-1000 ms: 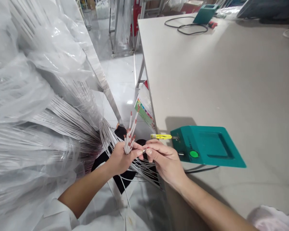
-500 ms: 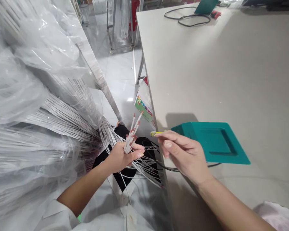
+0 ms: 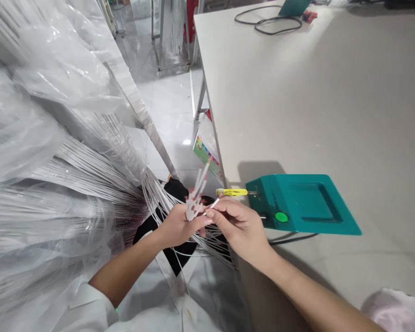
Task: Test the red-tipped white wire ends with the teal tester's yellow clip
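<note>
My left hand (image 3: 178,225) is closed round a bundle of white wires (image 3: 194,203) with reddish tips pointing up. My right hand (image 3: 240,226) meets it and pinches a single white wire (image 3: 212,205) between thumb and forefinger, its orange-brown tip sticking out. Just beyond my right hand, a yellow clip (image 3: 232,192) projects from the left side of a teal device (image 3: 311,177) on the table. The device has a green round spot (image 3: 281,217) and a recessed tray. Long white wires run from the left beneath my hands, over black cloth.
Plastic-wrapped bundles of white wires (image 3: 100,168) fill the left side, beside a long pale rail (image 3: 140,108). A white table (image 3: 283,101) spans the right, with a looped black cable (image 3: 273,28) at its far end. A wheeled rack (image 3: 161,41) stands behind.
My right hand has moved left and down from the yellow clip to my left hand, and it now pinches a wire. The device's green spot has come into view.
</note>
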`<act>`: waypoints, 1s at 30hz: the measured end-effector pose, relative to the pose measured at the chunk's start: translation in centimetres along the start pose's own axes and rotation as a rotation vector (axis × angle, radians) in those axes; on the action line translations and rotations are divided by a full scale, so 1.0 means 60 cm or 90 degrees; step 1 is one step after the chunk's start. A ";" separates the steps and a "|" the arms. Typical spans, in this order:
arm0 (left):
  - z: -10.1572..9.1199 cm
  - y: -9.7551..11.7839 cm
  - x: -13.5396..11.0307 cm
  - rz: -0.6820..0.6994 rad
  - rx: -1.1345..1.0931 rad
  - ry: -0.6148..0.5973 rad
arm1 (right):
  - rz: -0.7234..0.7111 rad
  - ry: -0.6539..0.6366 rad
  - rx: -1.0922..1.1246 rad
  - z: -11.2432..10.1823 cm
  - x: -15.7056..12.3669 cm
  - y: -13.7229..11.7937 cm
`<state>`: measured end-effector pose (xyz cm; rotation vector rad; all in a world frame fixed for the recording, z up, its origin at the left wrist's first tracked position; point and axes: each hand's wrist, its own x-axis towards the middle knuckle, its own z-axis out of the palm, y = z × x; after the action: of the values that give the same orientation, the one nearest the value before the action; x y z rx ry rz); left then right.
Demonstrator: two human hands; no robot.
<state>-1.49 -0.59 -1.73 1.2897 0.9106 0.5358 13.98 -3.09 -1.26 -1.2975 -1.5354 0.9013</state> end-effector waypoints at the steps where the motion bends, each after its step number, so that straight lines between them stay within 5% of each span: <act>1: -0.001 -0.003 0.001 0.004 -0.036 0.029 | 0.006 0.010 0.006 0.000 0.001 0.001; 7: 0.000 -0.010 0.004 0.012 -0.165 0.334 | 0.020 -0.015 0.002 0.009 -0.003 0.007; 13: 0.017 0.002 0.000 0.060 -0.077 0.211 | -0.035 -0.064 -0.034 0.018 -0.008 0.013; 20: 0.018 0.006 0.003 -0.033 -0.096 0.319 | -0.039 0.063 -0.071 0.004 -0.002 0.007; 30: 0.020 0.009 0.003 -0.020 -0.018 0.262 | -0.055 0.036 -0.030 0.003 -0.002 0.009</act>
<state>-0.32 -1.03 -1.21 1.1557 1.2552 0.8042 14.01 -3.08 -1.83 -1.2692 -1.5658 0.7715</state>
